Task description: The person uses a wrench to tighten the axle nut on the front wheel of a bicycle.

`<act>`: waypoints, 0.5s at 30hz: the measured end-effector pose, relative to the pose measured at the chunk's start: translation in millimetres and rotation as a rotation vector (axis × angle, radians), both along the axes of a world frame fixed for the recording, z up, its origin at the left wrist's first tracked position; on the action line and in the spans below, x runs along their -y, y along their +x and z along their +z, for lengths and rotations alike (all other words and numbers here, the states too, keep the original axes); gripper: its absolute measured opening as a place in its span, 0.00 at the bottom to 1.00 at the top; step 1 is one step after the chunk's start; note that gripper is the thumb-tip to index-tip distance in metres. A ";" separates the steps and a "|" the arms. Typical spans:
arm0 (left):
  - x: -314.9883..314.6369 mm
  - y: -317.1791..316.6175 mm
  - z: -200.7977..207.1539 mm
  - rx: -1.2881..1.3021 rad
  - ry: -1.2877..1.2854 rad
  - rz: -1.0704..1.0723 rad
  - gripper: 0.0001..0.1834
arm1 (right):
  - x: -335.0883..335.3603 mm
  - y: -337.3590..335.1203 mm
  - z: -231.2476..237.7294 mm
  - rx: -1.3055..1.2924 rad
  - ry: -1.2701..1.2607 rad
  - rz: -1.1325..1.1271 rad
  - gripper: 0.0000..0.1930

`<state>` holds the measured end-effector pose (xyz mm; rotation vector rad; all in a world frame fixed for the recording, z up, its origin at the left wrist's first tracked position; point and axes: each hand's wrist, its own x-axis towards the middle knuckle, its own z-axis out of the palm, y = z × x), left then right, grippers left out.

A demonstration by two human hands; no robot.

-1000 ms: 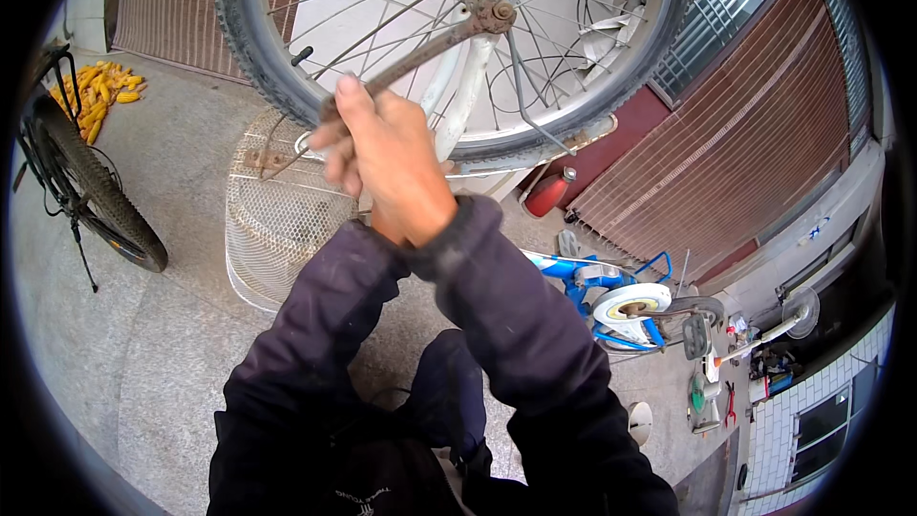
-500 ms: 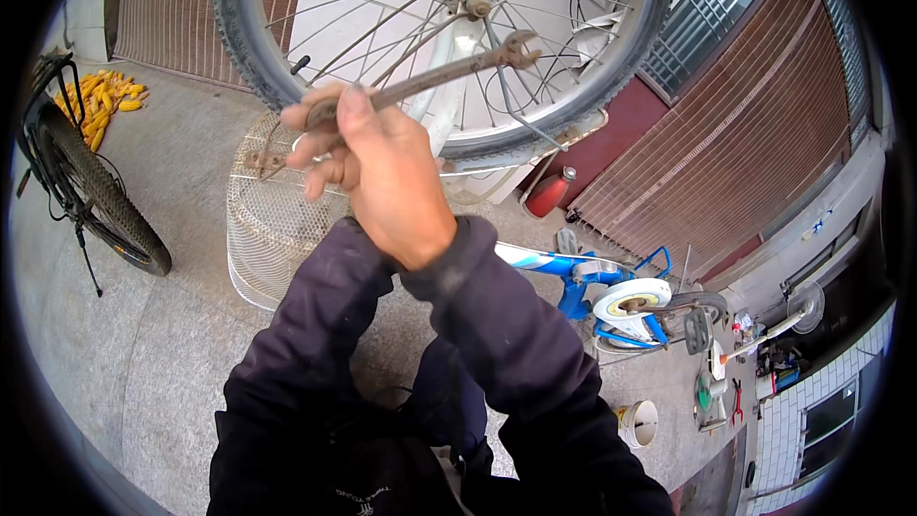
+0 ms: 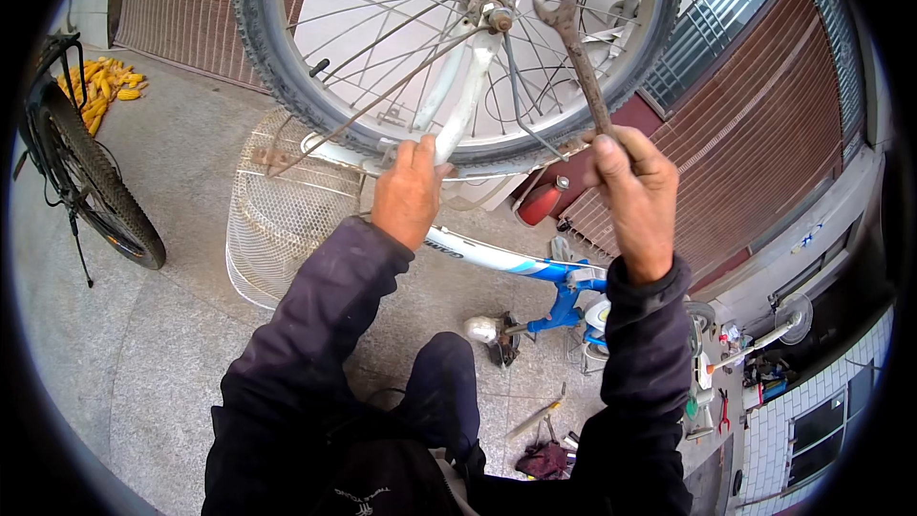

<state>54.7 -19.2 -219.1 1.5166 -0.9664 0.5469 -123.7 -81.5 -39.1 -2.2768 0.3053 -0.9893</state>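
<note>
Two hands share the work: our right hand (image 3: 635,193) closes its fingers round the wrench (image 3: 576,55), long axis near upright, open jaw up beside the axle nut (image 3: 498,17); our left hand (image 3: 411,189) clasps the fork (image 3: 465,94), seemingly steadying the upturned wheel (image 3: 287,86).

Second bike (image 3: 91,182) parked over at the left edge of the concrete floor (image 3: 172,325), black tyre, leaning on its stand. Pile of yellow corn cobs (image 3: 100,86) behind it, up by the brown shutter door (image 3: 181,10). Red cylinder (image 3: 542,203), looks like a small tank, sits at the foot of the brick-red wall (image 3: 755,143). A few loose tools and a dark red rag (image 3: 543,459) lie on the floor near the bottom edge.
</note>
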 end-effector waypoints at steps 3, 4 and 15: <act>1.0 0.2 -1.4 0.004 -0.002 -0.001 0.21 | 11.0 -6.0 15.8 -0.079 -0.091 -0.025 0.10; 1.2 0.1 -1.5 0.001 -0.001 -0.005 0.21 | 14.5 -6.2 19.8 -0.092 -0.122 -0.019 0.11; 1.3 0.5 -0.6 -0.006 0.014 -0.017 0.21 | 33.1 4.0 76.8 -0.275 -0.416 -0.007 0.10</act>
